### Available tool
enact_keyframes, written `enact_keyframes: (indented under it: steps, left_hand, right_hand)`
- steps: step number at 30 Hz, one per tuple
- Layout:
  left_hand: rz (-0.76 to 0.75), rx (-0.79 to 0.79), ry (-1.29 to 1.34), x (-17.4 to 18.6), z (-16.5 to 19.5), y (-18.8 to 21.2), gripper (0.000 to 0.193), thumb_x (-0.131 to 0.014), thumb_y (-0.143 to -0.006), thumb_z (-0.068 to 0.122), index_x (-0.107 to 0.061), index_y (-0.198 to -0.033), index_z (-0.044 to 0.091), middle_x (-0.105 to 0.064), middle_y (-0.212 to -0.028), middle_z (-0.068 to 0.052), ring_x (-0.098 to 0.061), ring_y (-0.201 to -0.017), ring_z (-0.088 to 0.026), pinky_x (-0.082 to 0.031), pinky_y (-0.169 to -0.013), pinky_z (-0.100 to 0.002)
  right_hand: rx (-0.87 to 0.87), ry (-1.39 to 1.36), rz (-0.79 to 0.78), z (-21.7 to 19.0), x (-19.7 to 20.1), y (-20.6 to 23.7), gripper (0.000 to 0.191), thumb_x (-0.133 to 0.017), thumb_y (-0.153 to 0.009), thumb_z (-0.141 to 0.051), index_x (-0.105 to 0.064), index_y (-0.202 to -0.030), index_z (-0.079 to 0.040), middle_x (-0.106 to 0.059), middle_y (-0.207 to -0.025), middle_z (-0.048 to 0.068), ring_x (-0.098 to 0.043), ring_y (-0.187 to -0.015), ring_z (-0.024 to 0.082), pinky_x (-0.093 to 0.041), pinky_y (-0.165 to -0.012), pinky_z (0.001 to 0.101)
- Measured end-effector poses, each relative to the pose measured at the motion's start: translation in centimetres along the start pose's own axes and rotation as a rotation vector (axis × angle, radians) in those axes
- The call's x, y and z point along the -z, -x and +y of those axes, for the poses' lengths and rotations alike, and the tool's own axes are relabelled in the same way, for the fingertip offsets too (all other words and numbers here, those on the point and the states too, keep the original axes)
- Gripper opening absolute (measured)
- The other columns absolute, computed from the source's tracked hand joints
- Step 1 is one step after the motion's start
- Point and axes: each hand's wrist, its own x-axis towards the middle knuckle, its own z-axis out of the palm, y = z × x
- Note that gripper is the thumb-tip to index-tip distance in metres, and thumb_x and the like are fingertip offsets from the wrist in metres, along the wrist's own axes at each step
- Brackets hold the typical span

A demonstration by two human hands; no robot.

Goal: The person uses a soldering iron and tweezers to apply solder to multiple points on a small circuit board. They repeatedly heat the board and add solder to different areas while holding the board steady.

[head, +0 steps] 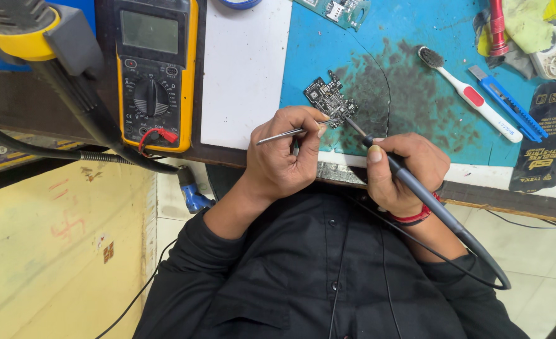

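Note:
A small black circuit board (327,97) lies on a stained blue work mat (429,37). My left hand (284,160) grips thin metal tweezers (281,134), whose tips reach the board's near edge. In my right hand (403,172) is a grey soldering iron (416,188), held like a pen. Its tip touches the board's lower right corner, close to the tweezer tips. The iron's cable loops down across my black shirt.
A yellow multimeter (155,69) with a red lead lies at the left, beside a white sheet (243,69). A white toothbrush (473,97), blue utility knife (507,103), black pouch (542,138) and red tool (496,25) sit right. A green board (341,9) lies at the top.

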Motion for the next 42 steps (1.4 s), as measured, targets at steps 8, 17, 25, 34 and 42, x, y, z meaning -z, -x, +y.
enact_keyframes:
  steps: [8, 17, 25, 34, 42]
  left_hand:
    - [-0.004, 0.004, 0.004, -0.03, -0.07, 0.01, 0.018, -0.07, -0.101, -0.001, -0.053, -0.104, 0.004, -0.072, -0.105, -0.009, -0.064, -0.068, -0.008, -0.053, -0.063, -0.023]
    - [-0.004, 0.003, -0.001, 0.02, -0.01, 0.03, 0.017, -0.07, -0.101, -0.001, -0.053, -0.104, 0.004, -0.073, -0.105, -0.009, -0.064, -0.069, -0.008, -0.053, -0.063, -0.023]
    - [-0.003, -0.003, -0.002, 0.01, -0.05, -0.03, 0.017, -0.07, -0.101, -0.001, -0.054, -0.104, 0.004, -0.072, -0.105, -0.009, -0.064, -0.069, -0.008, -0.053, -0.062, -0.022]
    - [-0.002, 0.008, 0.007, 0.04, 0.1, -0.04, 0.018, -0.07, -0.1, -0.001, -0.053, -0.104, 0.004, -0.073, -0.105, -0.009, -0.065, -0.07, -0.009, -0.054, -0.064, -0.023]
    - [-0.004, 0.015, 0.009, 0.0, 0.11, -0.06, 0.019, -0.071, -0.1, -0.001, -0.053, -0.104, 0.004, -0.073, -0.105, -0.009, -0.065, -0.069, -0.009, -0.053, -0.064, -0.024]
  right_hand:
    - [0.001, -0.004, -0.004, -0.04, 0.02, 0.01, 0.007, -0.07, -0.1, -0.004, -0.064, -0.098, -0.001, -0.067, -0.083, 0.011, -0.063, -0.062, 0.021, -0.047, -0.059, 0.0299]
    - [0.002, 0.001, 0.0, -0.04, 0.03, 0.0, 0.008, -0.07, -0.1, -0.004, -0.064, -0.097, -0.001, -0.066, -0.08, 0.011, -0.062, -0.06, 0.021, -0.046, -0.058, 0.0301]
    - [0.006, -0.004, -0.008, -0.01, 0.09, -0.03, 0.008, -0.07, -0.1, -0.004, -0.063, -0.097, 0.0, -0.066, -0.081, 0.011, -0.062, -0.061, 0.022, -0.046, -0.058, 0.0303]
    - [0.007, 0.0, 0.001, 0.0, 0.14, 0.05, 0.008, -0.069, -0.1, -0.004, -0.062, -0.097, -0.001, -0.066, -0.082, 0.011, -0.061, -0.061, 0.022, -0.046, -0.058, 0.0303]
    - [0.011, -0.007, 0.006, 0.05, 0.09, 0.11, 0.008, -0.069, -0.1, -0.003, -0.063, -0.097, -0.001, -0.066, -0.082, 0.011, -0.062, -0.061, 0.021, -0.046, -0.058, 0.0302]
